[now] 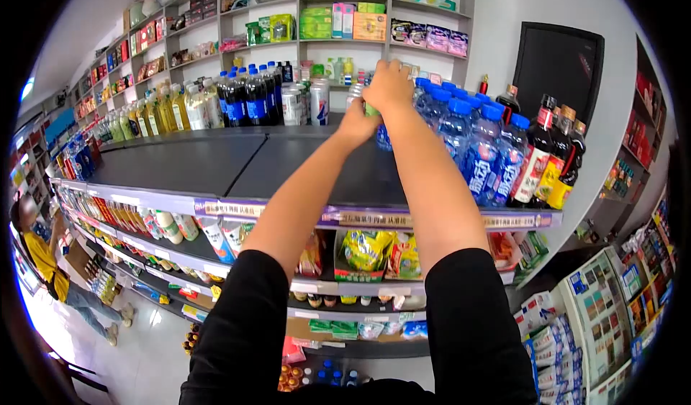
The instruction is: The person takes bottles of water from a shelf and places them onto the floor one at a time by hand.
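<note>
Both arms reach out over the top shelf (317, 167) toward its back row. My left hand (356, 123) is closed at a small green item (371, 109), mostly hidden between the hands, so its kind is unclear. Just above and to the right, my right hand (390, 86) has its fingers curled downward; what they grip is hidden. Silver cans (319, 103) stand to the left of the hands. On the right are several blue-capped drink bottles (455, 126) with blue labels, one partly covered by my right forearm.
Dark cola bottles (256, 103) and yellowish bottles (175, 110) line the back left. Dark sauce bottles (536, 157) stand at the right end. Lower shelves hold bagged goods (366, 250). A person in yellow (47, 261) stands far left. Wall shelves (345, 42) rise behind.
</note>
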`<state>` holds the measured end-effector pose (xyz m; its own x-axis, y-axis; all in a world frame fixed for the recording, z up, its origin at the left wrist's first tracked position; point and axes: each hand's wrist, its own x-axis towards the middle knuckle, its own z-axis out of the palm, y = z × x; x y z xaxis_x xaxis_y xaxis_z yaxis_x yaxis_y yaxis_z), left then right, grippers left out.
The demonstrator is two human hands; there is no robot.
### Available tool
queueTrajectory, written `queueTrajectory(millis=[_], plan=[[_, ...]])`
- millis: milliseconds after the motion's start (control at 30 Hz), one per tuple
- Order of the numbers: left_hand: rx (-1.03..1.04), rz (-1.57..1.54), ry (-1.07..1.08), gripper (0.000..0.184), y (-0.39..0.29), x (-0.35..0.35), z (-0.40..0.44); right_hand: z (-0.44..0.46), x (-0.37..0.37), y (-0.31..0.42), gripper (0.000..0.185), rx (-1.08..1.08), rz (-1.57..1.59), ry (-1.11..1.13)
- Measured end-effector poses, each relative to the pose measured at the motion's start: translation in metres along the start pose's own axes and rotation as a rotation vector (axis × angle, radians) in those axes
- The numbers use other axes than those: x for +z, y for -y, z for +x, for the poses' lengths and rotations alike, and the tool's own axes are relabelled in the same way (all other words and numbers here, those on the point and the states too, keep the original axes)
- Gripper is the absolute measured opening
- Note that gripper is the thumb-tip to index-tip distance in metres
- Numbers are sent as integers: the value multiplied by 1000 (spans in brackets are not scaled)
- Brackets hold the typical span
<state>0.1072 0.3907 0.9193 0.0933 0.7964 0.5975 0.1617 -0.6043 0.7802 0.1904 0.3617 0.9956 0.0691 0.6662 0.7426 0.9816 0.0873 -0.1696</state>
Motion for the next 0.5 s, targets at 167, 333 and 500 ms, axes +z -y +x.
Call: queueTrajectory(millis=[167, 333, 500], plan=[[174, -223, 71, 75, 36, 28, 25, 20, 34, -11, 75, 28, -76, -25], [337, 12, 158, 63, 47, 36, 32, 26, 49, -18, 79, 104, -121, 82], [421, 142, 215, 61, 66, 52, 50, 29, 54, -20, 55, -3, -160, 77]])
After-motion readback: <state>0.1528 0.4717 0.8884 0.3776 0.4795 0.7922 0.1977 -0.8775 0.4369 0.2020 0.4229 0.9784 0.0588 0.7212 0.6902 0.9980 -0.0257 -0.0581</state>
